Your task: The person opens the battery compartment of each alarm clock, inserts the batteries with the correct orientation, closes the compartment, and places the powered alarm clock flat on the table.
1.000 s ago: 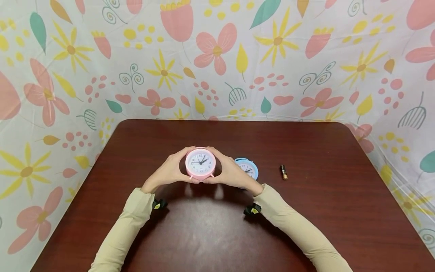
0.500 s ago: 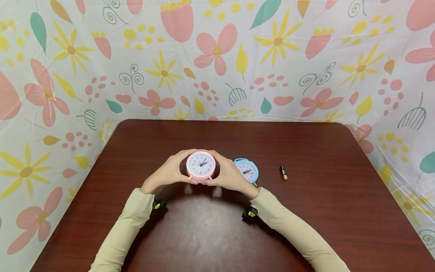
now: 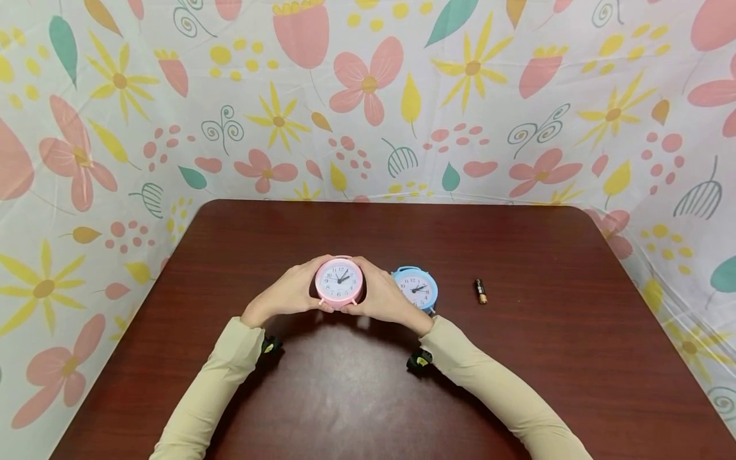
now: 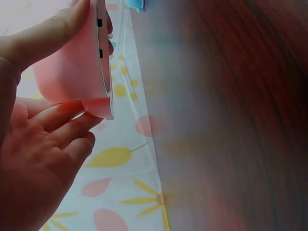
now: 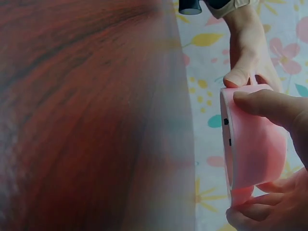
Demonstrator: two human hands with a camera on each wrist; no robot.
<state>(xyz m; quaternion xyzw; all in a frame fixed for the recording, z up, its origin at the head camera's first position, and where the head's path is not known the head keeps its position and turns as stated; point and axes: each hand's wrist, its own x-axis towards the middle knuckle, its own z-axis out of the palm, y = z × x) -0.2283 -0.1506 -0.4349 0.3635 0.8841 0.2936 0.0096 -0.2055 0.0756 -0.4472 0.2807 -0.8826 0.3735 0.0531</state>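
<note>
A pink alarm clock with a white dial faces the head camera, held between both hands near the middle of the table. My left hand grips its left side, thumb low near a small foot and fingers around the top. On the other side, my right hand holds it the same way. In the left wrist view the pink casing lies between thumb and fingers. The right wrist view has the clock side-on, with the right thumb on its casing. Just beyond the right hand lies a blue alarm clock, partly covered by that hand.
A black and copper battery lies on the dark red-brown table, right of the blue clock. A floral cloth hangs behind and beside the table. Dark wrist devices sit under both cuffs.
Both hands have lowered the pink clock slightly, toward the table's near side in the head view. More of the blue clock's dial shows now. The battery has stayed in place.
</note>
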